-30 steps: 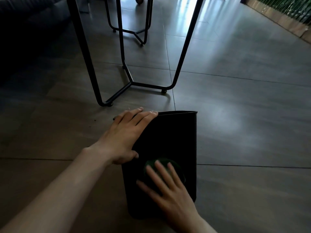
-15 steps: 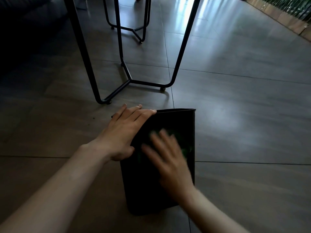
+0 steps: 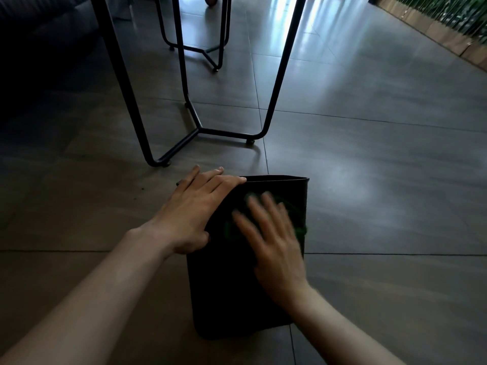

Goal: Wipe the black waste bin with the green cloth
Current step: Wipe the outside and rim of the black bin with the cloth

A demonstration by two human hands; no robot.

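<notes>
- The black waste bin [image 3: 232,291] lies on its side on the tiled floor [image 3: 382,201], with open floor to its right and on the near side.
- Beyond the bin's mouth, the black metal frame legs [image 3: 210,131] stand near, narrowing the way forward.
- The left hand [image 3: 195,209] covers the bin's left edge; the right hand [image 3: 274,243] and the green cloth [image 3: 299,222] cover its upper face.
- Far left lies a dark sofa [image 3: 39,25].

Right hand [image 3: 274,241] slid green cloth [image 3: 299,227] up bin [image 3: 226,299] toward rim.
</notes>
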